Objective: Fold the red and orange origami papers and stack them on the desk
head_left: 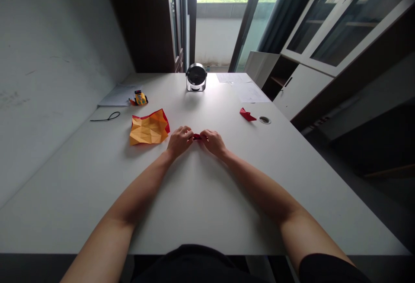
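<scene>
Between my hands, low over the middle of the table, is a small piece of folded red paper (196, 137). My left hand (180, 140) pinches its left end and my right hand (212, 141) pinches its right end. The fingers hide most of the paper, so its folded shape cannot be made out. Just left of my left hand lies a creased sheet of paper (149, 128), orange on top with red showing at its edges. Farther off to the right rests a red folded paper boat (247, 114), apart from both hands.
A small round black fan (196, 75) on a metal stand is at the table's (201, 214) far end. To the left are a yellow toy vehicle (140, 98), a black cable tie (108, 117) and white papers (118, 95). A cable hole (264, 120) and more sheets (249, 92) are on the right.
</scene>
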`<act>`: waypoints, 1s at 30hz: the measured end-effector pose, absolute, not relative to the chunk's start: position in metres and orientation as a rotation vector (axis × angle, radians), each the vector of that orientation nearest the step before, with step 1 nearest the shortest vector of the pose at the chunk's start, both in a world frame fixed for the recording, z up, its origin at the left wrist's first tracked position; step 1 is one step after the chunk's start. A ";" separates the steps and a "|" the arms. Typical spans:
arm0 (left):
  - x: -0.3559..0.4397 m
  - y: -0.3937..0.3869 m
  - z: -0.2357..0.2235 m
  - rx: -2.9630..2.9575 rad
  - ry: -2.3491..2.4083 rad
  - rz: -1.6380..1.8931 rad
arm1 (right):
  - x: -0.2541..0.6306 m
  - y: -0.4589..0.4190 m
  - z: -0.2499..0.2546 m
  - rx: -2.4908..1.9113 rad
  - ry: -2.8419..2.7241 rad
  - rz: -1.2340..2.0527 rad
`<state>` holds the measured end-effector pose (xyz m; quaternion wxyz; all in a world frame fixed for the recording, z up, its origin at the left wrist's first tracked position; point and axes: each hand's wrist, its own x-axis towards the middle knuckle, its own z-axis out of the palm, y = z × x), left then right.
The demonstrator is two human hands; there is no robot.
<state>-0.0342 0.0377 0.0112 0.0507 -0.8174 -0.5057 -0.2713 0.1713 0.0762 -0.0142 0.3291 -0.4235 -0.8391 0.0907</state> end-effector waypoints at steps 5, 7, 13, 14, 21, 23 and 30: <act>-0.036 0.038 0.012 -2.513 -1.640 -0.850 | 0.170 0.075 -0.014 -1.082 -2.216 0.239; -0.036 0.038 0.012 -2.504 -1.681 -0.855 | 0.170 0.074 -0.014 -1.072 -2.241 0.232; -0.035 0.045 0.002 -2.454 -1.947 -1.229 | 0.173 0.072 -0.005 -1.053 -2.322 0.029; -0.035 0.048 -0.002 -2.432 -2.039 -1.361 | 0.173 0.071 -0.003 -1.051 -2.338 -0.035; -0.036 0.065 -0.012 -1.974 -2.429 -2.742 | 0.176 0.067 0.004 -1.030 -2.423 -0.273; -0.038 0.066 -0.010 -1.866 -2.349 -3.056 | 0.177 0.067 0.005 -1.051 -2.370 -0.237; -0.042 0.058 0.003 -2.129 -2.169 -3.223 | 0.179 0.065 0.008 -1.067 -2.069 -0.015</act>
